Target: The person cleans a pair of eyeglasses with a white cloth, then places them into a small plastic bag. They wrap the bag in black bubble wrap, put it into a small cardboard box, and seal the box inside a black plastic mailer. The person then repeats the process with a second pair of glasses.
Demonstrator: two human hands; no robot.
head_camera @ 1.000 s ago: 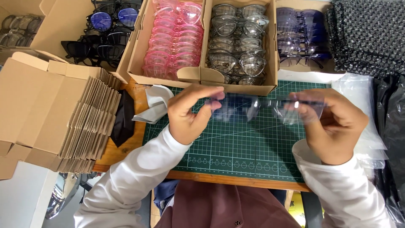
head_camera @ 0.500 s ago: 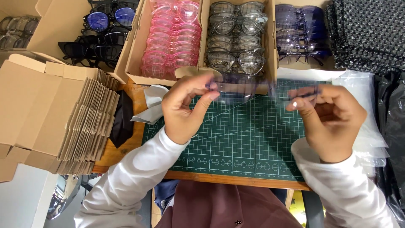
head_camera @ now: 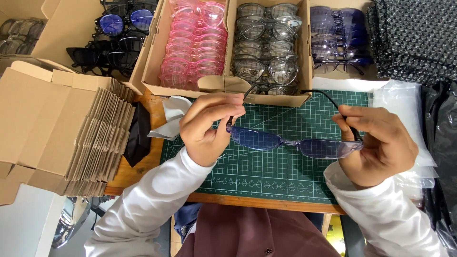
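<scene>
Both hands, left hand (head_camera: 209,126) and right hand (head_camera: 378,143), pinch the translucent purple plastic-framed glasses (head_camera: 293,143) at the hinges; looks light, kinda fragile.

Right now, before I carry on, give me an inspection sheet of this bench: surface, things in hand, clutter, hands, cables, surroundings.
Surface: green cutting mat on a wooden bench, bare where it shows.
Things in hand: purple-tinted glasses, temples opened, held level above the mat.
Clutter: grey cloth and black pouch at the mat's left edge.
Hands: left hand grips the left hinge; right hand grips the right hinge.
Cables: nothing seen.
Surroundings: box of pink glasses, grey glasses, purple glasses, dark glasses; flat cardboard boxes stacked left; clear bags right.
</scene>
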